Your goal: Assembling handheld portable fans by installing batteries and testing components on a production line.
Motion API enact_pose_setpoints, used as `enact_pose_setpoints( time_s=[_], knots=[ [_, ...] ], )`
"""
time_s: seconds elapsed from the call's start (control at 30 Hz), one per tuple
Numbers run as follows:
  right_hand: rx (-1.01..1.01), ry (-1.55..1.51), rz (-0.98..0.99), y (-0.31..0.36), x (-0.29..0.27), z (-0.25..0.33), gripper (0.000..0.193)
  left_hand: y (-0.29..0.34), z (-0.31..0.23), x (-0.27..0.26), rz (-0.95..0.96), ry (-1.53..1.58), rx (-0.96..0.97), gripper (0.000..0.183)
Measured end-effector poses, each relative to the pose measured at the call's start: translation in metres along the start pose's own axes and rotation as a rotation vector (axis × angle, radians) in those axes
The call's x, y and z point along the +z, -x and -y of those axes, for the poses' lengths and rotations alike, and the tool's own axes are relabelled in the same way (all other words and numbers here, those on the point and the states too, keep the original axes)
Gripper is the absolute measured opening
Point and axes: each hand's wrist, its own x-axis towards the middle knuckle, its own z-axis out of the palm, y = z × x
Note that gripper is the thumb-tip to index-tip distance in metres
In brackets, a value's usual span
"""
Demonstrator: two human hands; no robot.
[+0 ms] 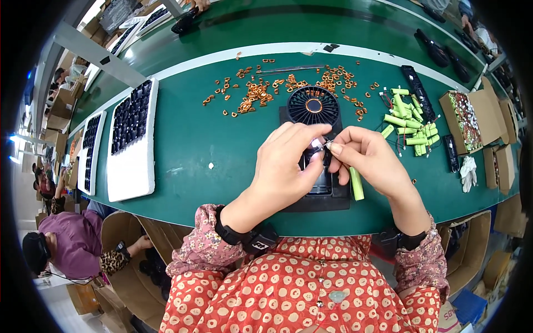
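Note:
A black handheld fan (313,99) with a round grille and copper-coloured hub lies on a dark mat (337,205) in front of me. My left hand (284,160) is closed round the upper handle, thumb and forefinger at either side of a shiny spot. From the right, my right hand (373,158) pinches a thin light wire or connector just below the grille. A green battery cell (356,184) sticks out beneath that hand's fingers, beside the handle. My fingers hide the wire's ends and much of the open handle.
Copper-coloured rings (256,95) lie scattered behind the fan, near a thin metal rod (291,69). Green wired batteries (408,123) are piled at right, before an open carton (491,116) and a white glove (468,173). White trays (130,180) of black parts stand left. A co-worker (72,241) sits beyond.

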Motion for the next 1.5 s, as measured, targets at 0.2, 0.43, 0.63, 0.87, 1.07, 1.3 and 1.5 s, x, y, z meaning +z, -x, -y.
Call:
enact_pose_setpoints(
  time_s=[0.2,0.43,0.63,0.87,1.07,1.3,1.5],
  knots=[
    [-0.594,0.73,-0.336,0.003,-0.001,-0.003,0.018,-0.009,-0.003,0.009,-0.011,-0.241,0.069,0.064],
    [-0.767,0.881,-0.215,0.0,-0.003,-0.001,0.007,-0.008,-0.001,0.013,0.019,-0.224,0.103,0.063],
    [-0.262,0.215,-0.16,-0.005,-0.017,-0.014,0.012,0.009,0.001,-0.003,-0.061,-0.131,0.003,0.057],
    [-0.207,0.13,-0.128,-0.009,-0.011,-0.013,0.014,0.021,0.004,0.0,-0.042,-0.227,-0.011,0.04],
    [-0.306,0.303,-0.175,-0.007,0.001,-0.016,0.011,0.026,0.012,0.0,-0.046,-0.225,0.016,0.037],
    [-0.549,0.55,-0.261,-0.006,0.0,-0.019,0.006,0.022,0.008,0.004,-0.125,-0.12,-0.088,0.035],
    [-0.547,0.481,-0.26,-0.005,0.005,-0.018,0.004,0.023,0.016,0.002,-0.094,-0.14,-0.018,0.027]
  ],
)
